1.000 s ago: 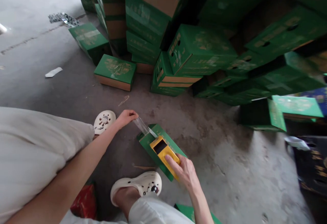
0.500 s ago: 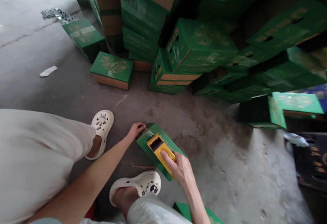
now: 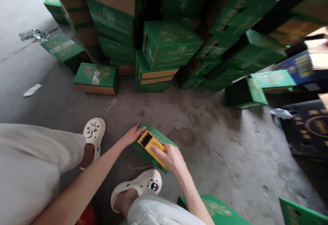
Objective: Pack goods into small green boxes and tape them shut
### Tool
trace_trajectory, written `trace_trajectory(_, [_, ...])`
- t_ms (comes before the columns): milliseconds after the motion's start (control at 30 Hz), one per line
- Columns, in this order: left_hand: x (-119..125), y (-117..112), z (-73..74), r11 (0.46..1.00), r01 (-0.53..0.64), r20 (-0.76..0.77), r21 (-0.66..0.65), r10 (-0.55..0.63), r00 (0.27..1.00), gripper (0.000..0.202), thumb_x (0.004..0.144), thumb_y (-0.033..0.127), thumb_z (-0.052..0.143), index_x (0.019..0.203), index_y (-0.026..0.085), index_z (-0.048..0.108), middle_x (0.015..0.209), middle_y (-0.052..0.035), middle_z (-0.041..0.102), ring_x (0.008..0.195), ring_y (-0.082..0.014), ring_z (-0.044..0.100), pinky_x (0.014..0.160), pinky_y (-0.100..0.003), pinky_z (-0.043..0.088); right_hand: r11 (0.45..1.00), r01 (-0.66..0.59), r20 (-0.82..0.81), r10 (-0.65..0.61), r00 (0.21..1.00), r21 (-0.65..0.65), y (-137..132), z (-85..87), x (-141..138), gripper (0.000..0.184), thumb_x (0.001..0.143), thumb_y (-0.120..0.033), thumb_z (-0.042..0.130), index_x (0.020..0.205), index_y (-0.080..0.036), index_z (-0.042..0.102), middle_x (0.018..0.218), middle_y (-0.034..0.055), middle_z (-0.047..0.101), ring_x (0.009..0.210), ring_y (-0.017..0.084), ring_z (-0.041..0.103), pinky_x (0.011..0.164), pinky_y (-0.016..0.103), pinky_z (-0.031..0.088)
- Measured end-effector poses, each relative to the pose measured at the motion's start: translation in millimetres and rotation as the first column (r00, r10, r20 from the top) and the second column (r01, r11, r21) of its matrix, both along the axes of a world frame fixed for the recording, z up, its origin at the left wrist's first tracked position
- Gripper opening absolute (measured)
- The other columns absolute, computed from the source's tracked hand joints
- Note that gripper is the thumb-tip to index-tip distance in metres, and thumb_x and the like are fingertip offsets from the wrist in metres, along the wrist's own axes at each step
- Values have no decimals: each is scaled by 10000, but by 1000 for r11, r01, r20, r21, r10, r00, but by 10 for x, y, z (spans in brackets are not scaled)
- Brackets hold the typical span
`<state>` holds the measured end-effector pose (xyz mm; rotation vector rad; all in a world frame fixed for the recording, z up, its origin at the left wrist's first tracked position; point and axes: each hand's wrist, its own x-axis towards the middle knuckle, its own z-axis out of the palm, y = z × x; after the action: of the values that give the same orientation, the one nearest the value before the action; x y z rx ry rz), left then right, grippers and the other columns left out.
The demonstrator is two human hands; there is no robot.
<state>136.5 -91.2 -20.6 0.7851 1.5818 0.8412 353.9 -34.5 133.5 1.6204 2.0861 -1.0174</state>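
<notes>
On the floor between my feet lies a green carton (image 3: 161, 135), set at a slant. My left hand (image 3: 132, 135) holds its far left end, thumb on top and fingers over the edge. In my right hand (image 3: 173, 156) is a yellow handheld device (image 3: 147, 139) with a dark screen, the thumb resting on its upper face. The device sits on or just over the carton's top, close to my left fingertips. I cannot tell whether its underside touches the cardboard.
Stacks of green cartons (image 3: 171, 40) rise ahead. A single green carton (image 3: 96, 76) lies left of them. My white clogs (image 3: 94, 129) flank the work. To the right stands a black box (image 3: 307, 126); another green carton (image 3: 220, 211) is at the lower edge, near something red (image 3: 87, 214).
The view has turned to the right. My left hand has shifted further onto the carton's top, its thumb now beside the yellow device. The device appears slightly nearer that hand.
</notes>
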Motion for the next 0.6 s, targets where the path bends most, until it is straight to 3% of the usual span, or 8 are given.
trace_trajectory(100, [-27, 34, 37, 999, 32, -16, -23, -33, 999, 792, 903, 706, 553, 1484, 168, 572, 1491, -136, 597, 1474, -336, 455, 1212, -436, 350, 993, 59, -45, -64, 997, -99, -12, 6, 320, 562, 846, -722, 588, 629, -205, 581, 619, 38, 596, 570, 163, 515, 516, 271, 261])
trace_trajectory(200, [-42, 58, 73, 998, 44, -64, -37, -47, 997, 779, 929, 682, 531, 1503, 156, 548, 1527, -153, 557, 1468, -337, 464, 1215, -432, 345, 981, 145, -22, -149, 989, -128, -48, -15, 622, 560, 841, -714, 573, 612, -204, 549, 601, 24, 567, 572, 156, 509, 509, 265, 263])
trace_trajectory(267, [6, 45, 135, 999, 33, -171, -29, -38, 984, 795, 950, 654, 517, 1555, 141, 474, 1575, -174, 494, 1496, -341, 422, 1227, -437, 321, 985, 146, -8, -147, 989, -93, -72, -30, 720, 551, 830, -699, 592, 590, -208, 519, 578, 15, 533, 573, 153, 501, 516, 266, 263])
trace_trajectory(333, [118, -5, 231, 998, 19, -381, 58, 5, 925, 763, 994, 586, 477, 1605, 139, 387, 1643, -173, 389, 1555, -337, 307, 1261, -465, 249, 988, 130, -3, -130, 991, -80, -82, -42, 741, 537, 816, -681, 625, 582, -212, 509, 567, 9, 523, 568, 151, 500, 520, 268, 266])
trace_trajectory(400, [280, -100, 332, 969, 135, -577, 208, 10, 817, 642, 1048, 449, 387, 1623, 163, 357, 1693, -128, 296, 1596, -299, 191, 1291, -485, 163, 988, 127, 2, -127, 992, -84, -80, -51, 724, 519, 810, -666, 643, 586, -214, 519, 568, 8, 529, 564, 152, 503, 519, 268, 272])
trace_trajectory(467, [450, -218, 402, 880, 377, -688, 289, -83, 721, 576, 1058, 307, 315, 1620, 191, 374, 1704, -78, 276, 1605, -255, 164, 1306, -482, 110, 988, 127, -7, -128, 992, -84, -70, -56, 705, 505, 820, -659, 638, 601, -212, 550, 580, 10, 540, 566, 153, 507, 515, 267, 271])
trace_trajectory(533, [575, -320, 427, 778, 568, -736, 269, -215, 642, 587, 1043, 258, 337, 1626, 210, 367, 1695, -64, 297, 1597, -252, 199, 1310, -482, 96, 988, 126, -27, -128, 991, -88, -63, -51, 712, 502, 824, -664, 636, 625, -205, 595, 589, 12, 547, 568, 153, 509, 509, 265, 265])
trace_trajectory(600, [624, -375, 418, 738, 638, -761, 221, -279, 586, 621, 1031, 279, 400, 1644, 218, 325, 1696, -68, 283, 1591, -276, 214, 1311, -494, 77, 986, 129, -63, -136, 989, -106, -66, -33, 774, 512, 816, -675, 644, 639, -195, 625, 590, 13, 550, 568, 149, 508, 504, 260, 260])
